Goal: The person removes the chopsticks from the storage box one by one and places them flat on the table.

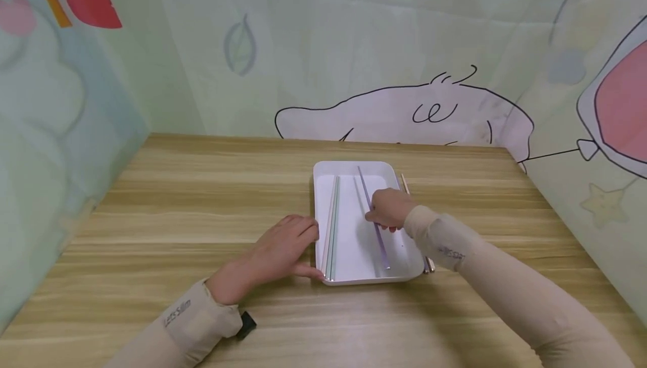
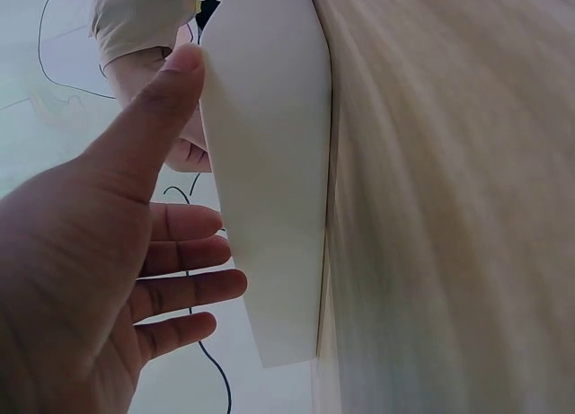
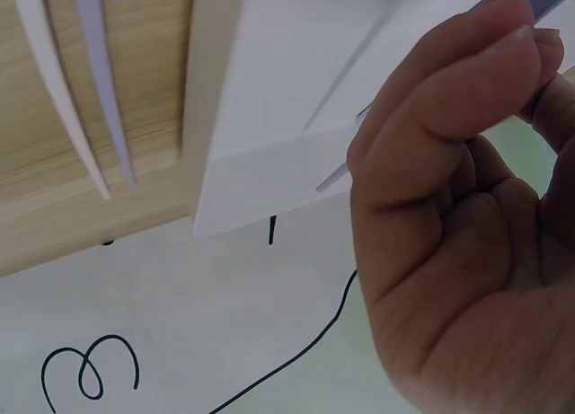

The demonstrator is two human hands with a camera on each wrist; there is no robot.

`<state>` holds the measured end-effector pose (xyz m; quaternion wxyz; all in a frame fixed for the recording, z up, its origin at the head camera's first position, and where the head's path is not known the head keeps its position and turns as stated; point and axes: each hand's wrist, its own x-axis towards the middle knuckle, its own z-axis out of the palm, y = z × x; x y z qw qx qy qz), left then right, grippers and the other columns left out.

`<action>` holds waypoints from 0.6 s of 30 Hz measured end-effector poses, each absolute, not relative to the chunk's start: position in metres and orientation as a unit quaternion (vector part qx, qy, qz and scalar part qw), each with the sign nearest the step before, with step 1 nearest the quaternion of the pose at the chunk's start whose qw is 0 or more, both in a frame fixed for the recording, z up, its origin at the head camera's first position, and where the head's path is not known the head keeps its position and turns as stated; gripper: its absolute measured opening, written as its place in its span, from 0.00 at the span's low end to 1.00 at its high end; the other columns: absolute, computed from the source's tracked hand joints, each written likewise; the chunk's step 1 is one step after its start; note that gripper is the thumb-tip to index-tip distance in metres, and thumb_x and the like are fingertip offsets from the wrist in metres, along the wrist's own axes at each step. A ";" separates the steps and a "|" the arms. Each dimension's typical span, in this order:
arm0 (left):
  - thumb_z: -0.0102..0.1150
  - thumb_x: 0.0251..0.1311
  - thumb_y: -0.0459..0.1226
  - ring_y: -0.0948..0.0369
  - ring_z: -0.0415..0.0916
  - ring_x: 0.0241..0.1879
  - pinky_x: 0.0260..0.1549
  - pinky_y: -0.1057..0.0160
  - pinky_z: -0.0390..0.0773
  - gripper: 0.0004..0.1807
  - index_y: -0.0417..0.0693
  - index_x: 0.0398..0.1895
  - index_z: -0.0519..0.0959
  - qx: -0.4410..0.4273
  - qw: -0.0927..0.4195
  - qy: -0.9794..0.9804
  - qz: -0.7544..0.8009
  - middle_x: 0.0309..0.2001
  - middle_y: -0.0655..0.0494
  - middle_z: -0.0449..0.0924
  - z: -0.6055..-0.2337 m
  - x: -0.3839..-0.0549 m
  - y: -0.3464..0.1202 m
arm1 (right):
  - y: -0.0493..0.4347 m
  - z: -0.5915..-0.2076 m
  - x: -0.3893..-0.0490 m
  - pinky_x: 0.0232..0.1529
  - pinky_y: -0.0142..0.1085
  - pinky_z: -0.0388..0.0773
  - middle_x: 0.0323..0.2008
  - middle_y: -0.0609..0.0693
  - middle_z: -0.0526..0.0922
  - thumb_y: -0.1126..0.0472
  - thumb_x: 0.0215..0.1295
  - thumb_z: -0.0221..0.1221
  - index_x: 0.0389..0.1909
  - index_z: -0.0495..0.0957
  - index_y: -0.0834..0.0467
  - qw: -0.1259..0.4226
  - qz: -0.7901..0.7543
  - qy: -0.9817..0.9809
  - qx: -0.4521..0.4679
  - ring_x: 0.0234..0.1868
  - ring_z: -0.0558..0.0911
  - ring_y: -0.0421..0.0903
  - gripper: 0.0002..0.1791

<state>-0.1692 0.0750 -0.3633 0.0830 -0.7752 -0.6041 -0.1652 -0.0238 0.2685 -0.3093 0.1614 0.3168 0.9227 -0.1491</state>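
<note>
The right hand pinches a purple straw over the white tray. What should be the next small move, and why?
Probably lower the purple straw flat onto the tray floor and release the grip. The right hand pinches it above the white tray, where two pale straws already lie along the left wall. The left hand rests against the tray's left edge, steadying it.

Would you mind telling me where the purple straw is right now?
In the head view the purple straw lies lengthwise in the right half of the white tray, pinched by the right hand, with two pale straws along the tray's left wall.
</note>
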 end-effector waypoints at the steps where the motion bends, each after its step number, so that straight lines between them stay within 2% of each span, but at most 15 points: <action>1: 0.60 0.36 0.63 0.59 0.71 0.46 0.56 0.60 0.68 0.34 0.46 0.38 0.71 -0.775 0.084 -0.604 -0.166 0.42 0.56 0.73 -0.364 -0.169 0.075 | 0.270 -0.309 -0.022 0.12 0.26 0.68 0.14 0.46 0.76 0.55 0.58 0.52 0.16 0.74 0.55 0.160 -0.149 0.923 0.316 0.12 0.72 0.39 0.15; 9: 0.60 0.35 0.64 0.59 0.70 0.44 0.55 0.60 0.69 0.33 0.47 0.34 0.69 -0.773 0.090 -0.605 -0.167 0.39 0.57 0.71 -0.366 -0.169 0.076 | 0.277 -0.306 -0.010 0.12 0.26 0.67 0.14 0.47 0.77 0.56 0.58 0.51 0.15 0.75 0.56 0.155 -0.141 0.928 0.307 0.12 0.72 0.39 0.14; 18: 0.60 0.35 0.64 0.59 0.70 0.45 0.56 0.59 0.68 0.34 0.47 0.35 0.69 -0.774 0.084 -0.605 -0.166 0.41 0.56 0.72 -0.366 -0.168 0.077 | 0.287 -0.304 0.001 0.11 0.26 0.67 0.13 0.46 0.76 0.56 0.57 0.51 0.15 0.74 0.56 0.146 -0.133 0.929 0.313 0.11 0.72 0.38 0.14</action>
